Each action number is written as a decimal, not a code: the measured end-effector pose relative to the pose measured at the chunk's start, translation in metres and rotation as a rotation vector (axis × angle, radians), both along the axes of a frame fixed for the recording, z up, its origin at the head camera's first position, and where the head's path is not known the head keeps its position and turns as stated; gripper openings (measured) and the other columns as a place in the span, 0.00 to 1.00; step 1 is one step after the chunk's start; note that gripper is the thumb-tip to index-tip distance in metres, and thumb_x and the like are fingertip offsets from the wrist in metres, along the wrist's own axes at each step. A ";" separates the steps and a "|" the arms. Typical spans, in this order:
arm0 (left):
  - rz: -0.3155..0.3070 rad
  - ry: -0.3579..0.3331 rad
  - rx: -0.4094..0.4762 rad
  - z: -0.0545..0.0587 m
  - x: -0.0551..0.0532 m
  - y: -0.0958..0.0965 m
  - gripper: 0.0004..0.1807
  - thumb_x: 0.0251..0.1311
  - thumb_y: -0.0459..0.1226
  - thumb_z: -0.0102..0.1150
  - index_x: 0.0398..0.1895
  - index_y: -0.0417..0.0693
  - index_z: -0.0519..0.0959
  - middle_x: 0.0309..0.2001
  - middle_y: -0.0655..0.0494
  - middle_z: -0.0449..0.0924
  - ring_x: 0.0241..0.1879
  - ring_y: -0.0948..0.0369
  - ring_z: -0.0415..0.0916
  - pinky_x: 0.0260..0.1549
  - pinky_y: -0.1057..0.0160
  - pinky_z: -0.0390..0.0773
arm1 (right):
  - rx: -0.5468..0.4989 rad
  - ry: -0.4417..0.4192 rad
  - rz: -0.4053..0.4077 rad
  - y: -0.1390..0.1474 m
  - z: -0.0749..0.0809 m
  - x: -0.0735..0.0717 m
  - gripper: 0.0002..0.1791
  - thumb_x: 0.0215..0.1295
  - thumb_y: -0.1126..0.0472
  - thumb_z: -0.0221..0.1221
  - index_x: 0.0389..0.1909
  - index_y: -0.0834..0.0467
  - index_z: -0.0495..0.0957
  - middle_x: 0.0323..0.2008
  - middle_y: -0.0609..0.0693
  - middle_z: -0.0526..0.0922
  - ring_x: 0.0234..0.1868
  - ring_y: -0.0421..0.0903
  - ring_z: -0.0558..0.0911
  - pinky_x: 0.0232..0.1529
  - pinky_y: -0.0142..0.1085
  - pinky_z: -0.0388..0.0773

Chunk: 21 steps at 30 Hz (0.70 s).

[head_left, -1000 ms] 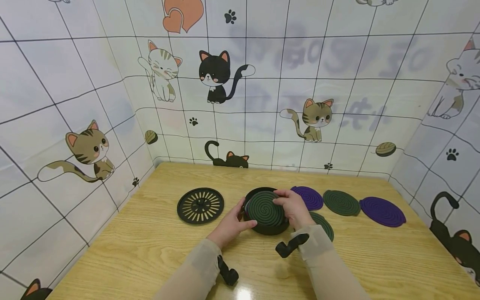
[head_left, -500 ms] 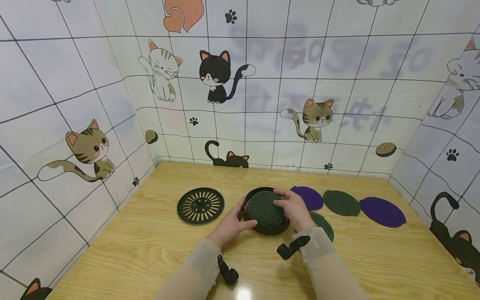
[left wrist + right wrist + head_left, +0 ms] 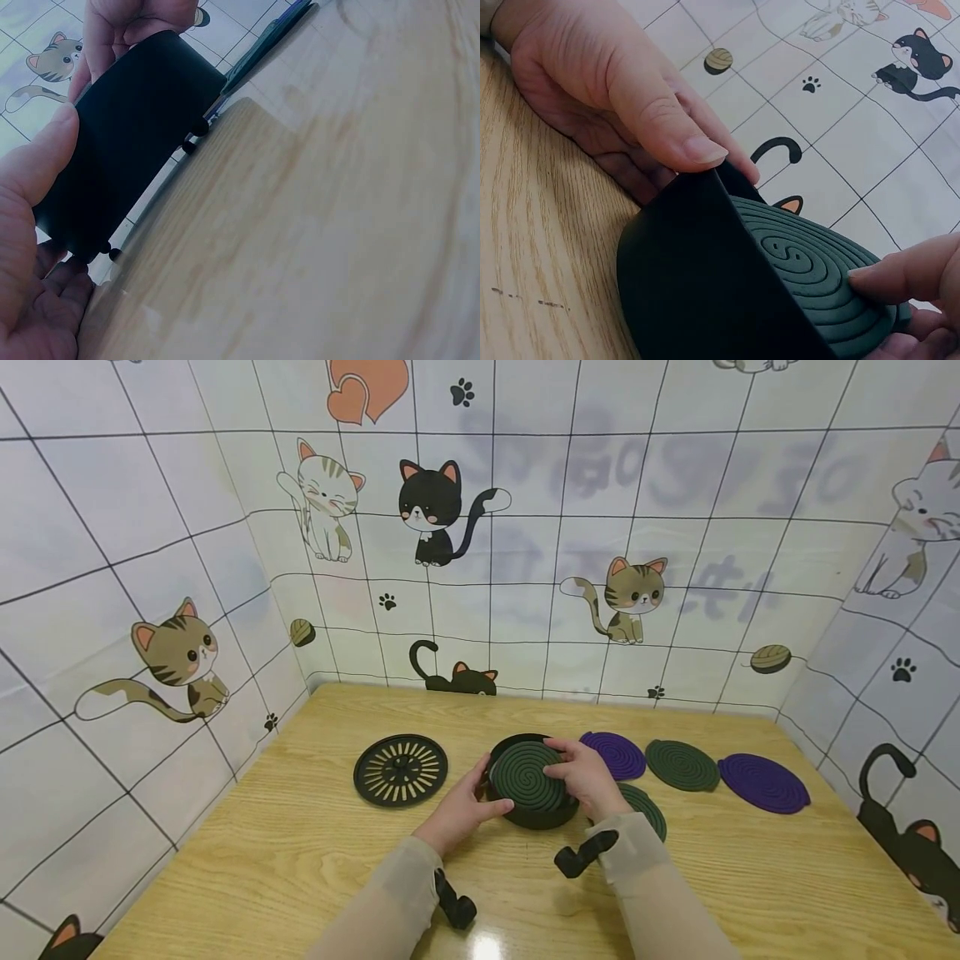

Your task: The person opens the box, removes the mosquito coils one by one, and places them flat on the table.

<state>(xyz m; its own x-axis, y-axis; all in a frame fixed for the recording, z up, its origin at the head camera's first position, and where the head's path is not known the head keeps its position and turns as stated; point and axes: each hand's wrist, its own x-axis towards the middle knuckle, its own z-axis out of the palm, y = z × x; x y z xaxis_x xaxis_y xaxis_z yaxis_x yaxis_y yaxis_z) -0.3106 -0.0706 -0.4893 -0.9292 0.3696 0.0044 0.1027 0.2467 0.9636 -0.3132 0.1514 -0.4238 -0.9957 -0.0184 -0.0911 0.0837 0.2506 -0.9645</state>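
A round black mosquito coil holder (image 3: 536, 820) stands at the middle of the table. My left hand (image 3: 457, 814) grips its left side, thumb at the rim and fingers under the edge in the left wrist view. Small knob feet show on its underside there. A green mosquito coil (image 3: 527, 775) sits at the holder's mouth, tilted, part of it inside the wall in the right wrist view. My right hand (image 3: 588, 778) pinches that coil at its right edge, the thumb on top and fingers beneath. The holder's depth behind the coil is hidden.
Left of the holder lies a black slotted lid (image 3: 401, 770). To the right are a purple coil (image 3: 615, 755), a green coil (image 3: 682, 765) and a larger-looking purple coil (image 3: 765, 783). Another green coil (image 3: 647, 810) lies partly behind the right wrist. Cat-patterned cloth walls surround the table.
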 end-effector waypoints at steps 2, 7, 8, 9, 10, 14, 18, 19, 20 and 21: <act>-0.001 -0.003 0.003 0.000 0.000 0.000 0.55 0.52 0.55 0.69 0.77 0.62 0.45 0.75 0.53 0.47 0.72 0.50 0.51 0.67 0.49 0.56 | 0.000 0.004 0.007 -0.001 0.000 0.000 0.29 0.62 0.72 0.58 0.65 0.58 0.70 0.51 0.61 0.71 0.34 0.45 0.73 0.26 0.32 0.70; 0.002 -0.006 -0.003 -0.002 -0.001 0.000 0.55 0.50 0.56 0.69 0.77 0.63 0.45 0.75 0.55 0.47 0.72 0.51 0.51 0.67 0.51 0.56 | -0.059 -0.001 0.016 -0.001 -0.001 -0.001 0.30 0.62 0.75 0.57 0.66 0.59 0.67 0.48 0.61 0.72 0.39 0.48 0.78 0.31 0.36 0.79; 0.002 -0.005 -0.002 -0.002 -0.001 0.000 0.56 0.50 0.57 0.69 0.77 0.63 0.45 0.75 0.55 0.47 0.72 0.51 0.51 0.67 0.51 0.57 | -0.071 -0.001 0.016 -0.001 -0.001 -0.001 0.30 0.62 0.75 0.56 0.65 0.59 0.67 0.48 0.61 0.72 0.39 0.49 0.79 0.32 0.37 0.80; 0.004 -0.006 -0.002 -0.002 -0.001 0.000 0.56 0.50 0.57 0.69 0.77 0.63 0.45 0.75 0.55 0.47 0.72 0.51 0.51 0.67 0.51 0.57 | -0.080 0.001 0.016 -0.001 -0.002 -0.002 0.29 0.62 0.75 0.56 0.65 0.59 0.66 0.48 0.61 0.72 0.40 0.49 0.79 0.33 0.38 0.81; 0.005 -0.008 -0.003 -0.002 -0.001 0.000 0.56 0.50 0.57 0.69 0.77 0.64 0.45 0.75 0.56 0.47 0.72 0.52 0.51 0.68 0.51 0.56 | -0.083 0.003 0.015 -0.002 -0.002 -0.002 0.29 0.62 0.75 0.56 0.64 0.59 0.66 0.48 0.61 0.73 0.40 0.49 0.79 0.33 0.38 0.81; 0.004 -0.008 0.001 -0.002 -0.002 0.000 0.56 0.50 0.57 0.69 0.77 0.63 0.45 0.75 0.55 0.47 0.72 0.51 0.50 0.68 0.50 0.56 | -0.070 0.029 0.002 -0.003 -0.003 -0.003 0.27 0.61 0.75 0.57 0.62 0.60 0.68 0.47 0.60 0.75 0.39 0.48 0.79 0.33 0.36 0.81; 0.002 -0.006 0.009 -0.001 -0.003 0.000 0.55 0.52 0.55 0.69 0.77 0.62 0.45 0.76 0.54 0.46 0.72 0.49 0.49 0.68 0.48 0.55 | -0.056 0.039 -0.015 -0.003 -0.004 -0.003 0.26 0.60 0.74 0.58 0.61 0.60 0.69 0.47 0.60 0.75 0.39 0.48 0.79 0.32 0.35 0.79; 0.002 -0.007 0.012 -0.001 -0.003 0.000 0.55 0.52 0.55 0.69 0.77 0.62 0.45 0.75 0.54 0.47 0.72 0.49 0.49 0.68 0.48 0.55 | -0.056 0.035 -0.019 -0.003 -0.004 -0.003 0.26 0.61 0.74 0.58 0.61 0.60 0.69 0.48 0.60 0.75 0.39 0.48 0.79 0.32 0.35 0.79; 0.002 -0.008 0.013 -0.001 -0.003 0.000 0.54 0.52 0.55 0.69 0.77 0.62 0.45 0.75 0.54 0.47 0.72 0.49 0.49 0.68 0.48 0.55 | -0.056 0.031 -0.025 -0.003 -0.004 -0.002 0.26 0.61 0.73 0.58 0.61 0.61 0.68 0.49 0.60 0.74 0.39 0.47 0.79 0.32 0.35 0.79; 0.002 -0.008 0.014 -0.001 -0.003 0.000 0.54 0.52 0.54 0.69 0.77 0.63 0.46 0.75 0.54 0.47 0.72 0.49 0.50 0.68 0.48 0.55 | -0.063 0.027 -0.027 -0.002 -0.004 -0.002 0.26 0.62 0.73 0.57 0.61 0.61 0.68 0.49 0.61 0.74 0.39 0.47 0.79 0.32 0.35 0.79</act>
